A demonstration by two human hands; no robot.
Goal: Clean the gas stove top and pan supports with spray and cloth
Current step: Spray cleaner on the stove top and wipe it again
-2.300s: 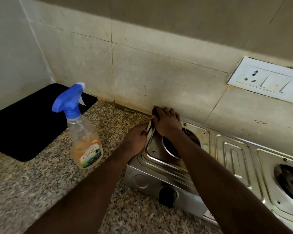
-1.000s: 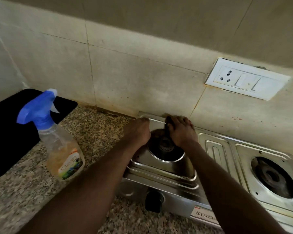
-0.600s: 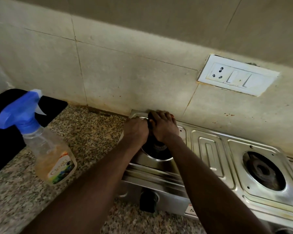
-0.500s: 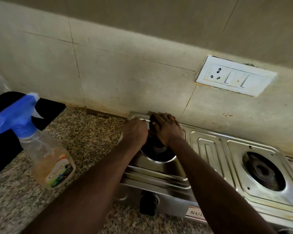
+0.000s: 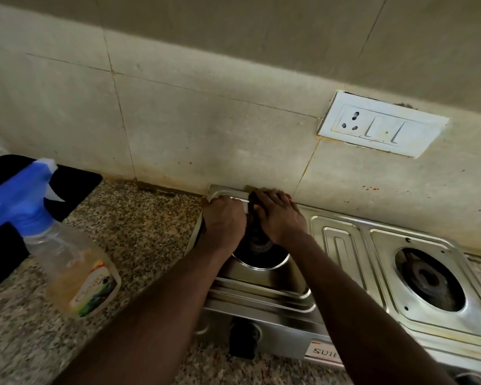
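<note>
A steel gas stove (image 5: 342,245) stands against the tiled wall, its burner wells bare of pan supports. My right hand (image 5: 278,215) presses a dark cloth (image 5: 252,200) onto the stove's back left corner, behind the left burner (image 5: 258,247). My left hand (image 5: 225,220) rests on the stove's left rim, fingers curled over the edge. The right burner (image 5: 428,279) lies uncovered. A spray bottle (image 5: 64,259) with a blue trigger head and orange liquid stands on the counter to the left, away from both hands.
The speckled granite counter (image 5: 139,223) runs left of the stove. A black mat or appliance (image 5: 0,218) lies at the far left. A black knob (image 5: 243,340) sits on the stove front. A white socket plate (image 5: 381,126) is on the wall above the stove.
My right hand has kept rubbing the cloth along the back edge near the left burner, shifting slightly left and right. My left hand stays on the left rim. The view has drifted.
</note>
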